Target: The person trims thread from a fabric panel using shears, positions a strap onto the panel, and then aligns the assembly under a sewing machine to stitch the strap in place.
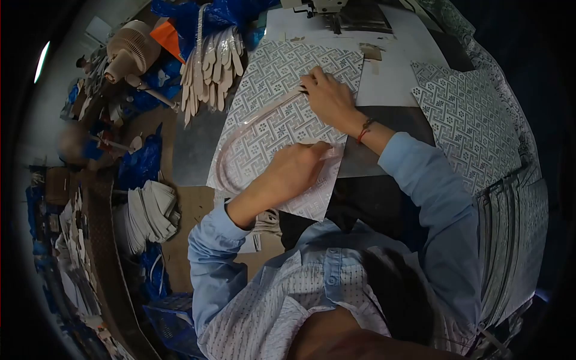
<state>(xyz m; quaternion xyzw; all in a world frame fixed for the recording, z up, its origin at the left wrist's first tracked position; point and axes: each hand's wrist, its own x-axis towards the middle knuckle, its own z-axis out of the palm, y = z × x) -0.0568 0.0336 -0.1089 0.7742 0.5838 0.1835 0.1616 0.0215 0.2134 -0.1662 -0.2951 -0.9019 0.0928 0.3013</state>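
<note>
A patterned grey-and-white sheet [282,66] lies on the work table under both hands. On it a pale pinkish strap [243,127] curves in a wide loop. My right hand [329,99] has its fingers bent and closed at the upper end of the strap, pressing near the sheet's middle. Nearer my body, my left hand [295,168] is closed in a pinch over the sheet's lower part, where the strap's other end runs beneath it. The fingers hide that end. A shiny pale edge shows just beyond the left fingertips.
At the table's far side stands a sewing machine [324,7]. A bunch of pale straps [213,66] hangs at the upper left beside a beige fan [132,48]. More patterned sheets [465,120] lie at the right, above a stack of folded panels [510,246].
</note>
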